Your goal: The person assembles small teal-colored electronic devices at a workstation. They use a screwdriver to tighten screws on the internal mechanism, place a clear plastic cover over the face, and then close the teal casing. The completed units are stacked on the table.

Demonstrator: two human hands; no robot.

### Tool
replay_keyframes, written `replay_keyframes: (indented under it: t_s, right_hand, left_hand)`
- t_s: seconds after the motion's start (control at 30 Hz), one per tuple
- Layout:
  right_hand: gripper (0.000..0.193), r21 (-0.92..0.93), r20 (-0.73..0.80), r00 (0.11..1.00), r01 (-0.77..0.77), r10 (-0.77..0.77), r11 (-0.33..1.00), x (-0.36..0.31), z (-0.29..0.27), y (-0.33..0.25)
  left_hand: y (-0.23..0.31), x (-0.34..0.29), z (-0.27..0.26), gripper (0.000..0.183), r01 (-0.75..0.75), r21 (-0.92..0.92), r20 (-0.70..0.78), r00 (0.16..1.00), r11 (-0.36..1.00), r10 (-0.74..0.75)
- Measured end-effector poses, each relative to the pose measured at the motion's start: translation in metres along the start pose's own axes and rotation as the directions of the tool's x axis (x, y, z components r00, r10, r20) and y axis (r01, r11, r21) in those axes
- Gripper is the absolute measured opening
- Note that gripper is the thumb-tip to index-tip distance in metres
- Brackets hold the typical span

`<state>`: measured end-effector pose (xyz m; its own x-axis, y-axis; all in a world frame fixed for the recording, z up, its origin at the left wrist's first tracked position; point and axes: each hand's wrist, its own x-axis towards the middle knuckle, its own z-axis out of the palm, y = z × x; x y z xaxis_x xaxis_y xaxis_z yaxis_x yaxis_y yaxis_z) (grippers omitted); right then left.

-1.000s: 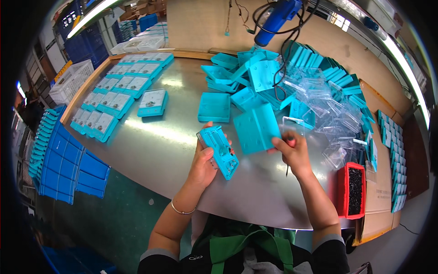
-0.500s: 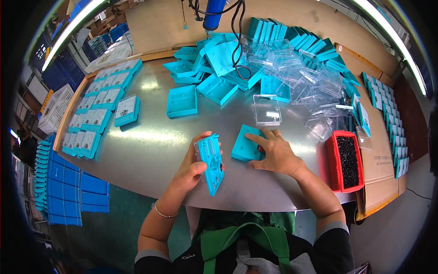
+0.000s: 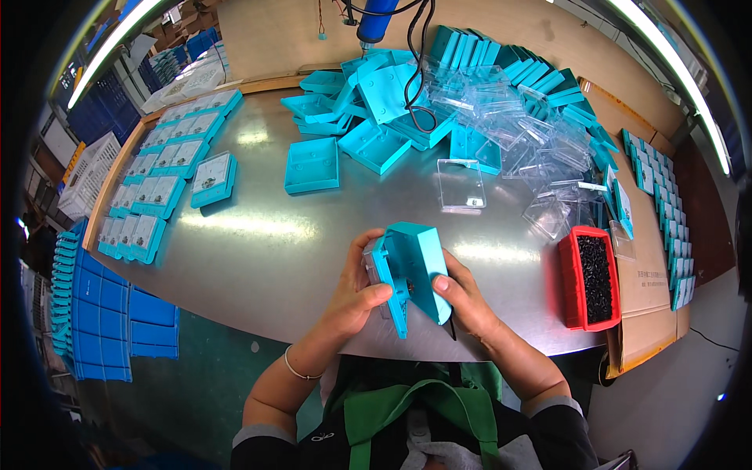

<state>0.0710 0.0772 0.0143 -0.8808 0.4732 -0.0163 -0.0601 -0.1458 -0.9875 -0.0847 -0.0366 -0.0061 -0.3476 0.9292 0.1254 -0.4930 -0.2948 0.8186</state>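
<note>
Teal insert [image 3: 398,309] is grasped by the left hand [image 3: 352,294], teal box [image 3: 431,258] by the right hand [image 3: 470,301]; both are held up over the near edge of the metal table [image 3: 258,258], faces turned to each other, box tilted. Judged mid-job: the pair is brought close but not fully closed up, so joining looks outstanding. Contact between them can't be confirmed. A thin dark rod [image 3: 453,329] is seen below the right hand; whether it's gripped can't be told. Similar units with pale tops, apparently done, are lined up at left. Counts: 1 insert and 1 box in hand; 1 stray unit [image 3: 211,180] beside the unit rows [image 3: 157,205], which are put at over a dozen, exact number unclear; 1 clear cover [image 3: 462,188] set apart; 1 red bin [image 3: 574,290]; 1 blue tool [image 3: 377,23] hung overhead. Box heap [image 3: 388,98] and cover pile [image 3: 540,141] can't be counted, too much overlap.
</note>
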Motion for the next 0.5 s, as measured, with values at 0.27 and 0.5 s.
replay_keyframes:
  t_s: [0.27,0.5]
  right_hand:
    - [0.081,0.146,0.045,0.993,-0.114,0.108,0.983,-0.002,-0.006,-0.003]
    - [0.086,0.089,0.126,0.988,-0.104,0.092,0.991,-0.010,-0.012,-0.015]
  left_hand:
    - [0.003,-0.002,0.005,0.085,0.024,-0.008,0.001,1.000,1.000,-0.024]
    - [0.007,-0.002,0.010,0.090,0.031,0.265,0.057,0.997,0.964,-0.048]
